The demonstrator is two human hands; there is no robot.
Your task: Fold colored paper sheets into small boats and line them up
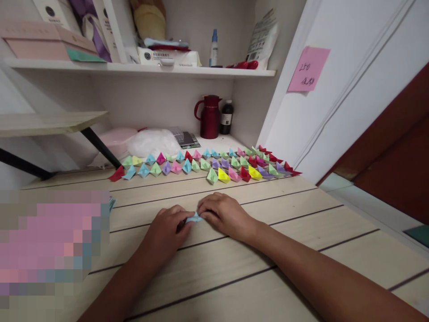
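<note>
Between my two hands, low over the middle of the wooden table [214, 268], is a small folded piece of light blue paper [194, 218]. My left hand [170, 226] pinches its left end between thumb and fingers. At the right end, my right hand [224, 213] has its fingers curled and closed on the paper. Fingertips cover much of the piece, so its full shape is hidden. Beyond my hands stand rows of small folded paper boats, among them a yellow boat [223, 175], a green boat [212, 176] and a red boat [245, 174].
A blurred pink patch [60, 232] covers the table's left side. Behind the boats are a dark red jug [210, 117], a dark bottle [226, 118] and a white plastic bag [154, 143]. A shelf [187, 70] runs above; a pink note [309, 69] hangs at right.
</note>
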